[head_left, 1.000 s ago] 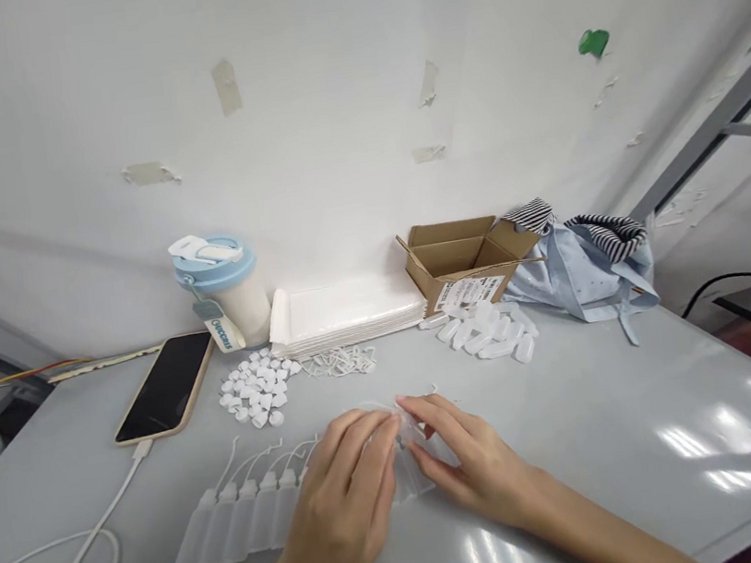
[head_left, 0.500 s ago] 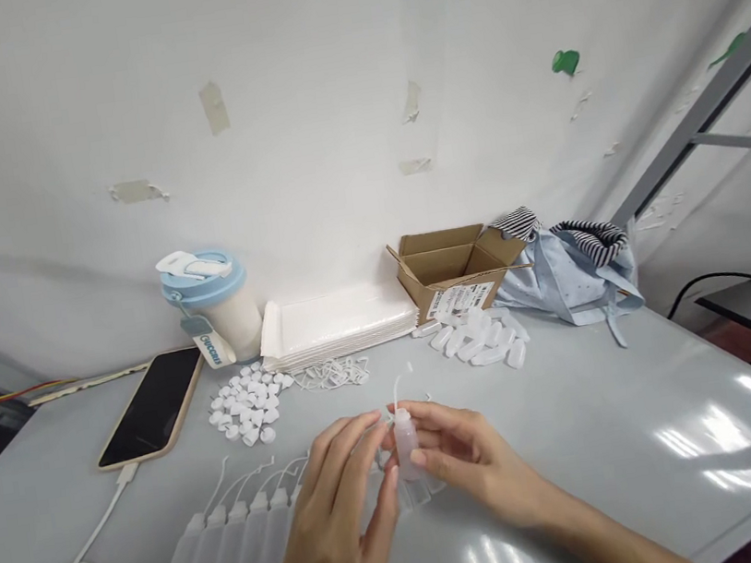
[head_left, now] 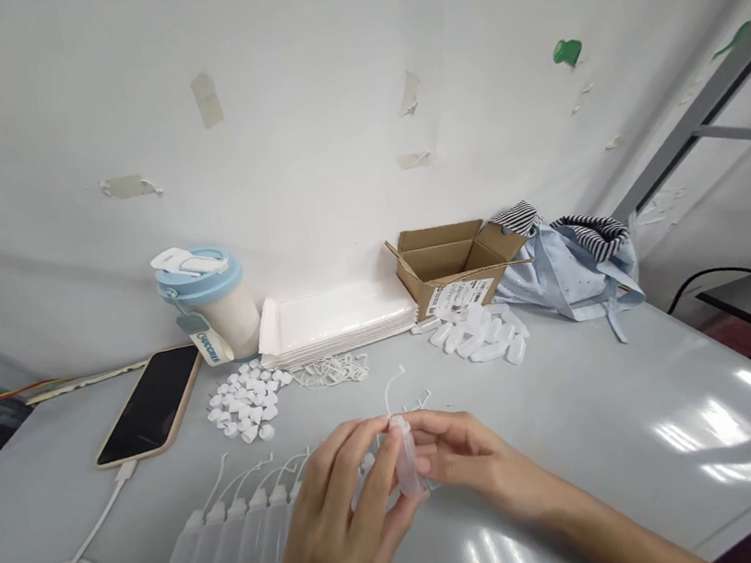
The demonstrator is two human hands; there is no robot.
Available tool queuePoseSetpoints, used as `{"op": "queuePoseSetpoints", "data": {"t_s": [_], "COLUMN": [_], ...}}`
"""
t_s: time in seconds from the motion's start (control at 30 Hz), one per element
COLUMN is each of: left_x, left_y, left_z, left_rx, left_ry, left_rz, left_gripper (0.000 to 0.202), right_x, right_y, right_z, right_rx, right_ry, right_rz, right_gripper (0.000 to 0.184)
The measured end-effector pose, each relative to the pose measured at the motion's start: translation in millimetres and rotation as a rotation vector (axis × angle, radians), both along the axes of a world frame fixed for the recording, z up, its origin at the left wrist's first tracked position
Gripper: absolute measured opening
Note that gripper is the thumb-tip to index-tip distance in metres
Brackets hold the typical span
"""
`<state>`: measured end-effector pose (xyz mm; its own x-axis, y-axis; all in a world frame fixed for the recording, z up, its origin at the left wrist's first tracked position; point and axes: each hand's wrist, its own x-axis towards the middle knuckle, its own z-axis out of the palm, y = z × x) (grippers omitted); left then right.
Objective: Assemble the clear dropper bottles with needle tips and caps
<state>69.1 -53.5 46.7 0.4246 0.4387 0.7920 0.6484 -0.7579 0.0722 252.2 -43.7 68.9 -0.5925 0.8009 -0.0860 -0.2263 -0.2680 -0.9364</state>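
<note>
Remotely, I see left hand (head_left: 337,529) and right hand (head_left: 474,459) pinching one slim translucent plastic bottle (head_left: 408,471); uneven squeezing could skid it into frosted oblong plastic bottles (head_left: 221,550) beside the left fingers.

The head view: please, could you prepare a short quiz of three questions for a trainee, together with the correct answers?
1. True or false: a white cable is plugged into the phone.
2. Choose one. The cardboard box is: (a) taped shut, (b) open at the top, (c) lying upside down.
3. Complete the sentence: the small translucent bottle is touched by ____.

Key:
1. True.
2. (b) open at the top.
3. both the left hand and the right hand.
</note>
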Motion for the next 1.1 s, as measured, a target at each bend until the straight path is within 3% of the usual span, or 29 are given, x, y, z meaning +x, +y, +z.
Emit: {"op": "queuePoseSetpoints", "data": {"t_s": [0.27,0.4,0.77,0.97,1.1], "left_x": [0,1,2,3,2], "left_y": [3,5,3,3,3], "left_z": [0.9,1.1,0.6,-0.1,-0.8], "left_rx": [0.034,0.071,0.105,0.115,0.088], "left_ry": [0.117,0.166,0.116,0.085,0.079], "left_rz": [-0.001,0.014,-0.03,-0.023,-0.012], "left_gripper": [0.028,0.027,0.029,0.029,0.029], "right_x": [-5,-9,-8,-8,-8], "right_y": [-4,-5,-4,-7,-7], "right_z": [-9.1,-13.7,-7.7,-15.3,-13.0], "right_rx": [0.026,0.084,0.165,0.187,0.255], "right_ry": [-0.033,-0.068,-0.129,-0.226,-0.298], "right_rz": [-0.087,-0.114,-0.1,-0.2,-0.171], "right_gripper": [0.047,0.038,0.027,0.046,0.036]}}
